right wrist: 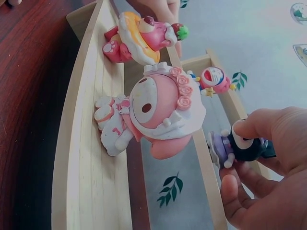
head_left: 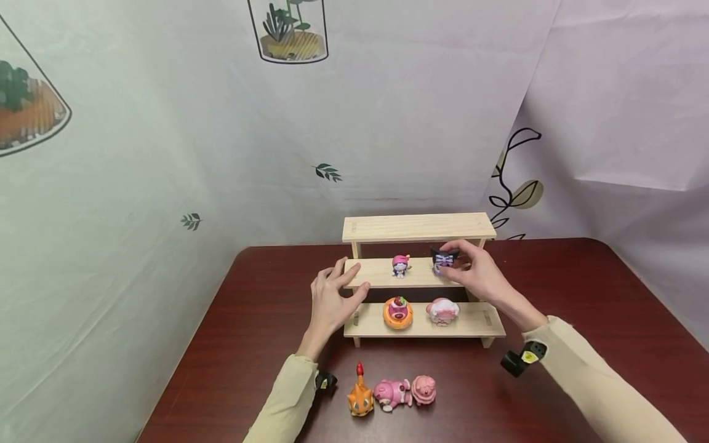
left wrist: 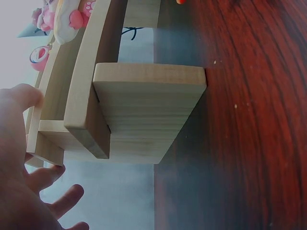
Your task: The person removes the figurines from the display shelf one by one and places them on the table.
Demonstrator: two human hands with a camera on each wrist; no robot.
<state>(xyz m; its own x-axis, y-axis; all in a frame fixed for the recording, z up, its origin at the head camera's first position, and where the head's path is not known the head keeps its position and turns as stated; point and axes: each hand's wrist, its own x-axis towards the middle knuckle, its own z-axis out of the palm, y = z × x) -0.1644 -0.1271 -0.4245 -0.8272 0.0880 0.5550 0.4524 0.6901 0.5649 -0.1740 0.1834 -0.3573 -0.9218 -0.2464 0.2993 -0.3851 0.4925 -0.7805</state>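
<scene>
A small black-and-purple figurine with pointed ears and a striped bow is sitting at the right of the middle tier, and the right hand is pinching it, thumb on one side, fingers curling round the other. Whether its base is touching the plank, I cannot tell. That light grip is probably keeping the neighbours from being knocked.

Over on the left, the left hand is spreading its fingers around the middle plank's end, the thumb touching its edge, seemingly steadying the pale wooden three-tier stand.

Beside the held piece, a tiny pink-capped figurine is standing. Below, a pink bear in an orange ring and a white-and-pink hooded figurine trimmed with roses are sharing the bottom tier, apart, presumably so each is showing.

In front, an orange figurine with a red-tipped tail, a pink figurine lying down and a round, ruffled pink figurine are resting in a row, within easy reach. The glossy red-brown table is carrying everything, while a pale, creased backdrop printed with leaves and jars is hanging behind.
</scene>
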